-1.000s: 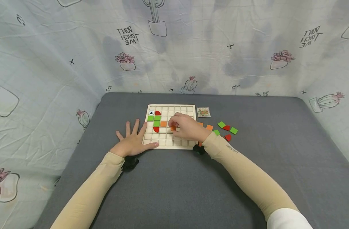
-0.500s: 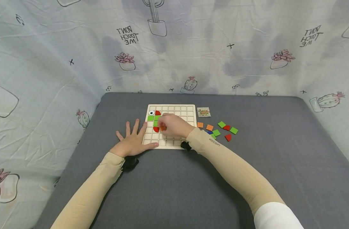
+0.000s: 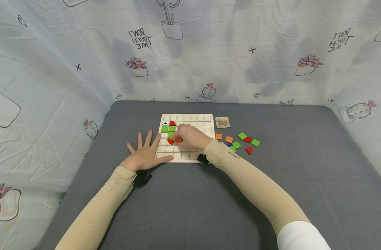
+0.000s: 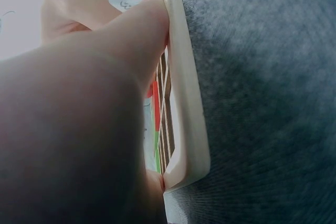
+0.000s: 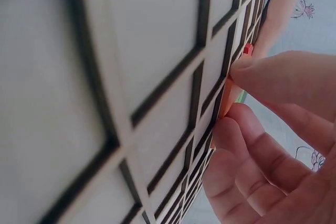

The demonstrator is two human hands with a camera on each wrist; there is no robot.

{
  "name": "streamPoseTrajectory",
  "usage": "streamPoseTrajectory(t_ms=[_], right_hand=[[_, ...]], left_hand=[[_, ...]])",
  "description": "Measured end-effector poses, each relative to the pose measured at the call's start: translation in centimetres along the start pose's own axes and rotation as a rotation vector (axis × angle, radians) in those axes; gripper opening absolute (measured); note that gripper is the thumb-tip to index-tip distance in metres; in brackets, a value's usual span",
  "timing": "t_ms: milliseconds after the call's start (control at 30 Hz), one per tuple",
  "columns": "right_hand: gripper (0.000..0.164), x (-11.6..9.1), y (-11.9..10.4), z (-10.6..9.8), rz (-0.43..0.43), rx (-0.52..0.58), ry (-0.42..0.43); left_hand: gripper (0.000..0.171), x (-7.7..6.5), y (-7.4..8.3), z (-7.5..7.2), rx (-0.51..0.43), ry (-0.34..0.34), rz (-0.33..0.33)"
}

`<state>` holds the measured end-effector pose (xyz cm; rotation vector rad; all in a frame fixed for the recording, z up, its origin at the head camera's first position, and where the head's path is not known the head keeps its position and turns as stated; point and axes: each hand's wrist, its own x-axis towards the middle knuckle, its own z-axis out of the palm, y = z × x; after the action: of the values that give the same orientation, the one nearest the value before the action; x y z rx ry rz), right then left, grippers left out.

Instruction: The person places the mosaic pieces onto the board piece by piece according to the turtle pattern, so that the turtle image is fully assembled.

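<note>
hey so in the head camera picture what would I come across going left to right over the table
Left hand, right hand, picture card, farthest loose green tile, rightmost green tile.

Head view: left beige sleeve (image 3: 96, 208), 8 o'clock; right beige sleeve (image 3: 256, 187), 4 o'clock, small dark lettering (image 3: 234, 155); white fabric (image 3: 303, 236) beyond; black left wrist unit (image 3: 142, 178), black right wrist unit (image 3: 203, 159).

Pale cactus-print cloth (image 3: 221, 59) hangs behind a grey table (image 3: 190, 201).
</note>
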<state>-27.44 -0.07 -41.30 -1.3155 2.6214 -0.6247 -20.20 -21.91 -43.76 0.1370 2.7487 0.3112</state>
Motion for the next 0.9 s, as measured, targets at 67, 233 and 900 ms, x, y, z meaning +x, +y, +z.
streamPoseTrajectory(t_ms=[67, 233, 900], right_hand=[[0.019, 0.0, 0.0, 0.0, -0.006, 0.001, -0.001], [0.021, 0.0, 0.1, 0.1, -0.014, -0.004, 0.009], [0.031, -2.5, 0.7, -0.9, 0.099, 0.038, 0.009]], left_hand=[[0.120, 0.0, -0.1, 0.1, -0.003, 0.001, 0.000], [0.122, 0.1, -0.2, 0.1, -0.014, -0.002, 0.001], [0.120, -0.2, 0.1, -0.1, 0.004, 0.010, 0.001]])
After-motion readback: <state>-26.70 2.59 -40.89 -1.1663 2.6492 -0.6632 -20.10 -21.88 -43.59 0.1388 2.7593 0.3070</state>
